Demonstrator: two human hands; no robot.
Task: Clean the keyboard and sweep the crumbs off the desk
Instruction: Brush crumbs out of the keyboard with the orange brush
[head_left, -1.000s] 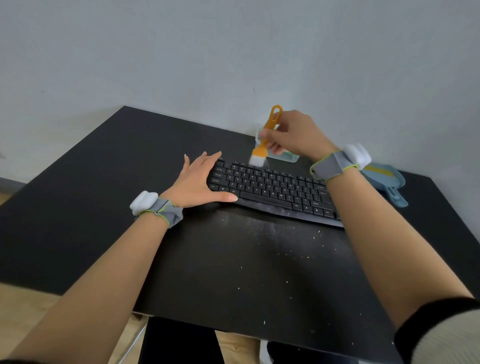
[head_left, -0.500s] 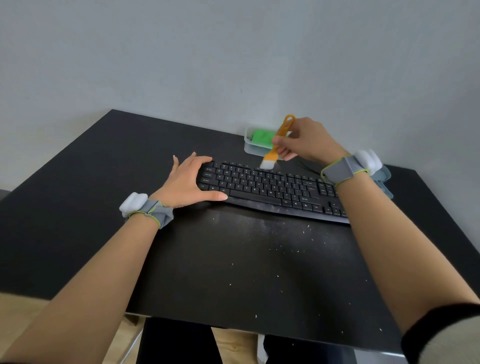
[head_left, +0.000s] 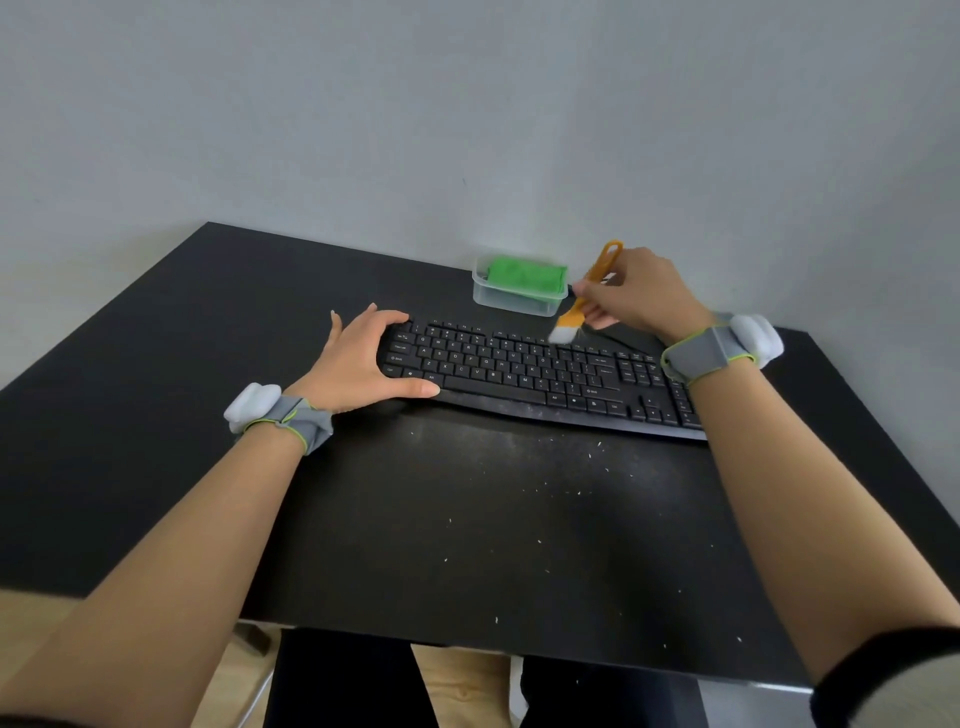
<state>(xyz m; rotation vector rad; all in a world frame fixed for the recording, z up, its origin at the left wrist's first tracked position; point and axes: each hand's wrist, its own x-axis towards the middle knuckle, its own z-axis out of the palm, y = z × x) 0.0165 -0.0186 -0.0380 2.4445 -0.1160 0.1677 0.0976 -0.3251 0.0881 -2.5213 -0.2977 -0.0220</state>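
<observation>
A black keyboard (head_left: 524, 371) lies across the black desk (head_left: 156, 364), slanting down to the right. My left hand (head_left: 363, 358) grips its left end, thumb along the front edge and fingers over the back corner. My right hand (head_left: 639, 293) pinches the handle of a small orange brush (head_left: 587, 291). Its white bristles touch the keyboard's top row, right of the middle. Pale crumbs (head_left: 592, 457) are scattered on the desk in front of the keyboard.
A clear plastic tub (head_left: 511, 301) holding a green cloth (head_left: 524, 275) stands behind the keyboard against the grey wall. The desk's front edge runs just above my lap. Both wrists wear grey bands with white pods.
My right hand has swept the brush rightward along the keyboard's top row, uncovering the tub with the green cloth. My left hand has kept its grip on the left end.
</observation>
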